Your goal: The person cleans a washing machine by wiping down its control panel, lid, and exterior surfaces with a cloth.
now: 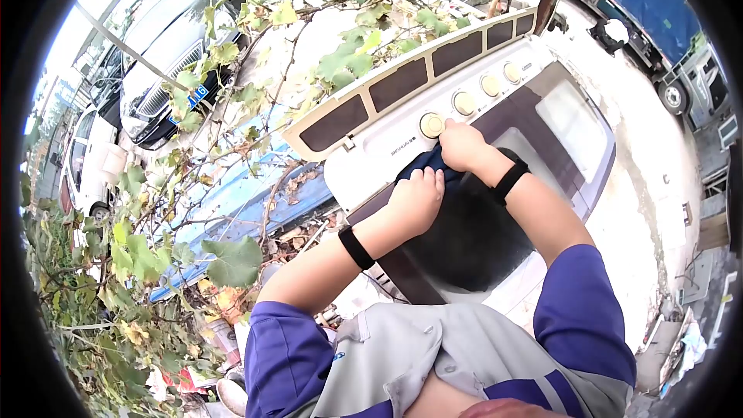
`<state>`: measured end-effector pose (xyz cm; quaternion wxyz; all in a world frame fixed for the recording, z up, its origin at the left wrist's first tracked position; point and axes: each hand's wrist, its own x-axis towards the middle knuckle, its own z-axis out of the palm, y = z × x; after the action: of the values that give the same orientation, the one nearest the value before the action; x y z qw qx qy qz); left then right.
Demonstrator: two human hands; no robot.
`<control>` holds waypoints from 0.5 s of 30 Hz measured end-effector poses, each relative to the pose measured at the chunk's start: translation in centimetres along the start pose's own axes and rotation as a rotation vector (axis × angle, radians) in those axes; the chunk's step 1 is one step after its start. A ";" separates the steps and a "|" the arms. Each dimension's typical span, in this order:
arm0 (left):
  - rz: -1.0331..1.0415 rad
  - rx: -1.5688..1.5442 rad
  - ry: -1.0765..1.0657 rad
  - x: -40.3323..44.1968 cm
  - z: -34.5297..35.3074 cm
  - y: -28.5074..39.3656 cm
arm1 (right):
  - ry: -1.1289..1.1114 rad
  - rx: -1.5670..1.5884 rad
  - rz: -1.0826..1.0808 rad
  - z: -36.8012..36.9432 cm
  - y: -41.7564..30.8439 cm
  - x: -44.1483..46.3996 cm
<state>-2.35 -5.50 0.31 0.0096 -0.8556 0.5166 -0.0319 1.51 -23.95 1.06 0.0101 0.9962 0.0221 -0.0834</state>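
Observation:
A dark navy cloth point(427, 162) is bunched between my two hands, against the control panel of a white twin-tub washing machine point(381, 156). My left hand point(419, 200) is closed on the cloth's near-left side. My right hand point(462, 145) grips its other end, with the fingertips close beside the leftmost cream knob point(432, 125). Several more round knobs run along the panel toward the upper right. Below my hands is the machine's dark lid point(472, 244), partly covered by my forearms. What lies under the cloth is hidden.
Grapevine leaves and stems point(232, 263) crowd the left side, over a blue board point(224, 220). Behind the panel rises a raised strip with brown windows point(398, 83). A black car point(174, 54) and a blue-covered truck point(650, 0) stand farther off.

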 end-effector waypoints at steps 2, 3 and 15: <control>-0.003 -0.036 -0.065 -1.2 -0.6 -0.7 | -0.010 0.054 -0.039 0.1 -1.2 0.0; 0.001 -0.019 -0.039 -1.8 -0.6 -1.2 | 0.010 0.119 -0.070 0.1 -2.0 -0.2; -0.009 -0.233 -0.075 6.4 0.1 -1.0 | 0.201 0.054 0.196 -0.7 3.3 1.3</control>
<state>1.52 -10.70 0.55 -0.0708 -0.8537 0.5123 0.0605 3.07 -27.16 1.60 -0.0111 0.9968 -0.0765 0.0179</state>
